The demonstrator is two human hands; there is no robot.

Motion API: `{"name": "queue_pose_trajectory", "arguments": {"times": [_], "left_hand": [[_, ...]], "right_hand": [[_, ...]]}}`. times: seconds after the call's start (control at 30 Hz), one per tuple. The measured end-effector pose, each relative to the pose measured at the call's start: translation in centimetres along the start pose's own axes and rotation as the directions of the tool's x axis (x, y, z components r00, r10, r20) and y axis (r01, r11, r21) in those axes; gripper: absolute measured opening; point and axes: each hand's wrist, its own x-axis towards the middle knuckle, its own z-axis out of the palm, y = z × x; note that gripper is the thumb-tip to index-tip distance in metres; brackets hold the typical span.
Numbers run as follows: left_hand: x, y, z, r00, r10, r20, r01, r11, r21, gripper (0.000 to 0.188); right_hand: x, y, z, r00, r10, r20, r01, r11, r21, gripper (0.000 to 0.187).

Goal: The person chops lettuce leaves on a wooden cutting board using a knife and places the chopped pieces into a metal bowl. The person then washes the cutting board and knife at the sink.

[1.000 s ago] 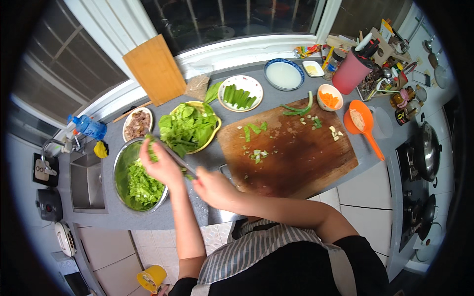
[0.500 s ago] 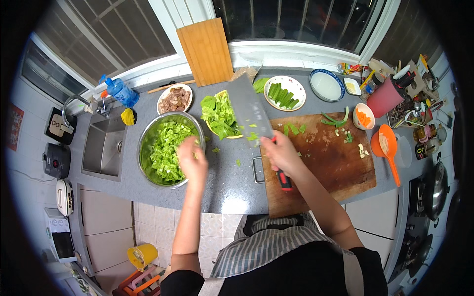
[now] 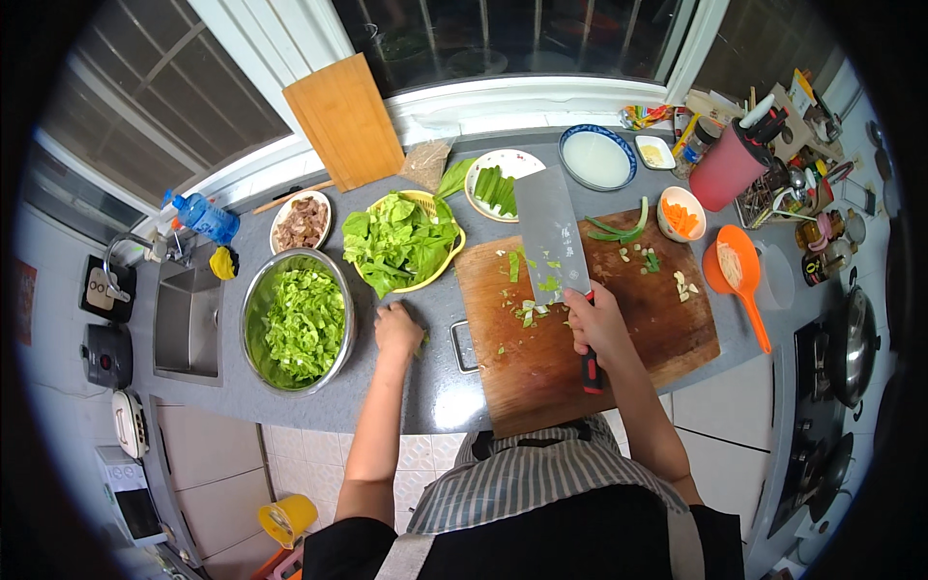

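Observation:
My right hand [image 3: 601,324] is wrapped round the black and red handle of a cleaver [image 3: 553,227]. Its broad blade points away from me above the wooden cutting board [image 3: 609,377], with green scraps stuck to it. Loose bits of lettuce lie on the board around and under the blade. My left hand [image 3: 397,331] is down on the grey counter, fingers curled, between the steel bowl and the board. A bit of green shows beside it; what the fingers hold is hidden. To its left, the steel bowl [image 3: 253,353] holds chopped lettuce [image 3: 304,324]. Beyond it, a yellow basket [image 3: 452,259] holds lettuce leaves [image 3: 401,237].
Along the back stand a plate of meat [image 3: 302,224], a plate of cut green pieces [image 3: 495,188] and a blue-rimmed dish [image 3: 597,159]. A carrot bowl [image 3: 681,215], orange strainer [image 3: 737,271] and red knife block [image 3: 730,169] are at right. The sink [image 3: 188,329] is left.
My left hand has left the steel bowl and come down on the counter to its right. The cleaver has swung from over the basket's edge to above the board.

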Motion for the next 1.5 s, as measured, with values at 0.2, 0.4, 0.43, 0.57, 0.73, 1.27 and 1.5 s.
{"name": "queue_pose_trajectory", "arguments": {"times": [0.2,0.4,0.43,0.57,0.73,1.27,1.5], "left_hand": [[-2.4,-0.3,1.4,0.972,0.233,-0.008,-0.218,0.898,-0.382,0.009],[-3.6,3.4,1.5,0.939,0.283,-0.197,-0.345,0.787,-0.511,0.002],[-3.1,5.4,0.2,0.948,0.271,-0.166,-0.316,0.753,-0.577,0.004],[0.1,13.5,-0.7,0.932,0.267,-0.246,-0.362,0.658,-0.660,0.013],[0.5,22.2,-0.7,0.969,0.215,-0.121,-0.243,0.918,-0.314,0.044],[-5.4,15.2,1.2,0.669,0.736,-0.108,-0.731,0.624,-0.276,0.023],[-1.3,4.8,-8.6,0.873,0.426,-0.238,-0.442,0.485,-0.754,0.020]], "right_hand": [[0.2,-0.3,-3.1,0.999,-0.017,-0.043,0.019,0.999,0.035,0.015],[-0.2,0.3,-5.3,0.994,-0.017,-0.105,0.024,0.998,0.064,0.016],[-0.4,0.4,-5.6,0.994,-0.017,-0.105,0.023,0.998,0.058,0.017],[-1.0,0.7,-5.7,0.990,-0.027,-0.136,0.036,0.997,0.063,0.017],[-2.0,1.2,-6.4,0.987,-0.042,-0.153,0.050,0.997,0.052,0.015],[-2.0,1.9,-5.5,0.990,0.006,-0.140,0.002,0.999,0.052,0.015],[-2.0,2.7,-4.4,0.993,-0.005,-0.120,0.006,1.000,0.006,0.016]]}}
